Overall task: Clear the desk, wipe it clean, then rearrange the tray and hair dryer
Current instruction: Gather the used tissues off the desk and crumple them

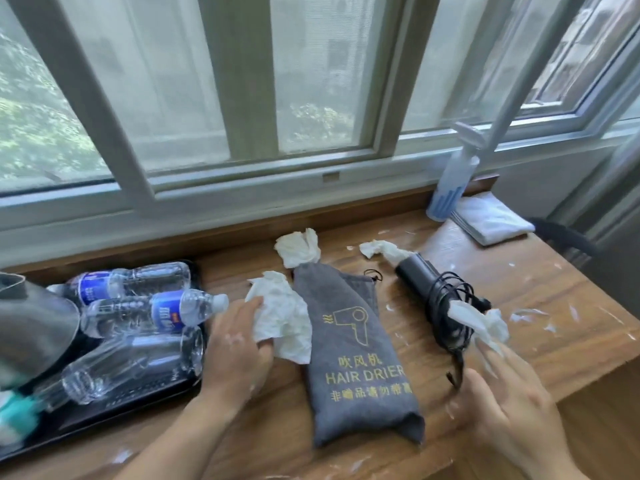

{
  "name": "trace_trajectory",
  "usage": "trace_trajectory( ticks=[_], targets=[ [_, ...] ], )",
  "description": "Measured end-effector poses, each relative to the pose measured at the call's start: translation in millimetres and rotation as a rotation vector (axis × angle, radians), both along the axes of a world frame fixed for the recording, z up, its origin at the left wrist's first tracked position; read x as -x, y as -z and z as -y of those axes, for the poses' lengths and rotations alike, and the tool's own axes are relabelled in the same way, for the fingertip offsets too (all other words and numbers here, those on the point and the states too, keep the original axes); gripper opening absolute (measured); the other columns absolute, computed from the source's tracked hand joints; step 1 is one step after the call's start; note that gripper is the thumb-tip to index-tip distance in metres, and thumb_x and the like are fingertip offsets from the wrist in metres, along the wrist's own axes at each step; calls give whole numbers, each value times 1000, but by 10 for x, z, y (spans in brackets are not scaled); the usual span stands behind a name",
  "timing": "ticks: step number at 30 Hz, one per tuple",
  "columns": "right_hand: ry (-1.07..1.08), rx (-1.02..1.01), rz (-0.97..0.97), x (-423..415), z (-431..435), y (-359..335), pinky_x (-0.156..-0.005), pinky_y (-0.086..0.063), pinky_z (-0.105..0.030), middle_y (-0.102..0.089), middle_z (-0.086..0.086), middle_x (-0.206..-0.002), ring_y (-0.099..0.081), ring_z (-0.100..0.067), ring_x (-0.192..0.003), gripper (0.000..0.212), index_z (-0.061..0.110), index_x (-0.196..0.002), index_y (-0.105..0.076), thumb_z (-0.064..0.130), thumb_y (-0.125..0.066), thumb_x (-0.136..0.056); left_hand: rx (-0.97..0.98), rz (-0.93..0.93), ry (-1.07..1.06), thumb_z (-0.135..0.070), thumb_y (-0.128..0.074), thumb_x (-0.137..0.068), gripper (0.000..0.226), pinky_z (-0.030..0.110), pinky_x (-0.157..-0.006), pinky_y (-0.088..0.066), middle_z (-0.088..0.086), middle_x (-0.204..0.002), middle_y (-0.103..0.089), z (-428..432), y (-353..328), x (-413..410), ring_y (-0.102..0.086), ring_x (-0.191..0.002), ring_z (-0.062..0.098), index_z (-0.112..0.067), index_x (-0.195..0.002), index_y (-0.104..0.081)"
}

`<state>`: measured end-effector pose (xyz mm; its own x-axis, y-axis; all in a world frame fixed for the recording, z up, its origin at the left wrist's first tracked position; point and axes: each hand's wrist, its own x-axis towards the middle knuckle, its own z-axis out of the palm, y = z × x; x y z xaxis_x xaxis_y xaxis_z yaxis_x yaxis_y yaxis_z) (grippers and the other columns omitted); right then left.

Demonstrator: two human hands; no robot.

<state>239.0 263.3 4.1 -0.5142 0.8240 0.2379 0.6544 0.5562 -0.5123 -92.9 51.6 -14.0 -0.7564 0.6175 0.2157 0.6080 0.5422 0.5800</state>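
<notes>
A grey "HAIR DRIER" bag (pixel 356 362) lies in the middle of the wooden desk (pixel 540 306). Right of it lies the black hair dryer (pixel 429 289) with its cord wound round it. My left hand (pixel 239 344) grips a crumpled white tissue (pixel 284 320) at the bag's left edge. My right hand (pixel 502 403) has its fingertips on another tissue (pixel 481 323) lying over the dryer. Two more crumpled tissues, one (pixel 299 247) behind the bag and one (pixel 381 249) at the dryer's nozzle, lie near the window. A black tray (pixel 138 407) at the left holds several plastic bottles (pixel 156 313).
A spray bottle (pixel 450 181) and a folded white cloth (pixel 491 220) stand at the desk's far right corner. Small white paper scraps (pixel 526 313) litter the right half of the desk. A grey object (pixel 31 323) overlaps the tray at far left. The window runs along the back.
</notes>
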Motion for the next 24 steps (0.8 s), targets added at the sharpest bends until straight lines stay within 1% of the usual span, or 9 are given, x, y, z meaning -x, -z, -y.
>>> trace_trajectory(
  ticks=[3, 7, 10, 12, 14, 16, 19, 22, 24],
  targets=[
    [-79, 20, -22, 246, -61, -195, -110, -20, -10, -60, 2, -136, -47, -15, -131, 65, 23, -137, -62, 60, -48, -85, 176, 40, 61, -39, -46, -73, 71, 51, -102, -48, 3, -146, -51, -388, -121, 160, -52, -126, 35, -29, -144, -44],
    [-259, -80, -9, 738, -182, -369, -111, -19, -6, -53, 14, -134, -44, -1, -127, 57, 23, -138, -60, 54, -52, -90, 448, 197, 140, -38, -57, -87, 83, 46, -112, -41, -6, -169, -3, -812, -67, 289, -19, -151, 33, -49, -157, -14],
    [-401, -111, 78, 1148, -337, -289, -109, -34, -20, -55, 12, -135, -51, -10, -125, 52, 19, -129, -64, 56, -51, -94, 554, 246, 182, -41, -56, -85, 87, 50, -117, -35, -5, -171, 6, -996, 50, 394, -10, -155, 36, -54, -156, -8],
    [-483, -86, 250, 1350, -464, -138, -114, -37, -30, -53, 7, -144, -48, -13, -132, 63, 21, -134, -59, 67, -37, -96, 621, 250, 188, -42, -54, -83, 85, 51, -116, -35, -4, -170, -3, -1060, 111, 430, -15, -151, 37, -53, -156, -12],
    [-547, -7, 399, 1457, -559, 15, -123, -24, -32, -37, 6, -159, -32, -14, -146, 83, 26, -148, -46, 79, -20, -90, 648, 215, 191, -41, -54, -85, 74, 45, -110, -39, -3, -163, -21, -1089, 145, 413, -26, -140, 34, -49, -152, -24],
    [-612, 114, 465, 1467, -614, 107, -124, -8, -25, -14, 10, -167, -14, -11, -153, 92, 34, -156, -32, 87, -16, -82, 618, 201, 169, -36, -56, -88, 63, 39, -99, -45, -6, -152, -32, -1084, 163, 366, -32, -126, 30, -45, -148, -36],
    [-697, 237, 398, 1413, -692, 85, -123, -11, -24, -4, 17, -168, -7, -5, -153, 93, 40, -155, -31, 92, -23, -78, 492, 254, 102, -29, -63, -86, 54, 36, -94, -46, -5, -137, -42, -1000, 199, 350, -42, -122, 29, -41, -138, -52],
    [-724, 239, 183, 1409, -894, -65, -120, -27, -27, -20, 21, -163, -22, 0, -149, 78, 41, -147, -44, 86, -40, -83, 331, 298, -15, -29, -65, -75, 57, 38, -95, -47, -5, -120, -50, -885, 230, 422, -54, -116, 29, -34, -132, -63],
    [-699, 192, 91, 1502, -1152, -153, -116, -32, -26, -28, 23, -158, -29, 3, -144, 66, 39, -143, -49, 72, -52, -86, 260, 282, -73, -21, -69, -74, 59, 37, -94, -46, -5, -120, -50, -892, 165, 502, -55, -115, 28, -31, -132, -65]
  ],
)
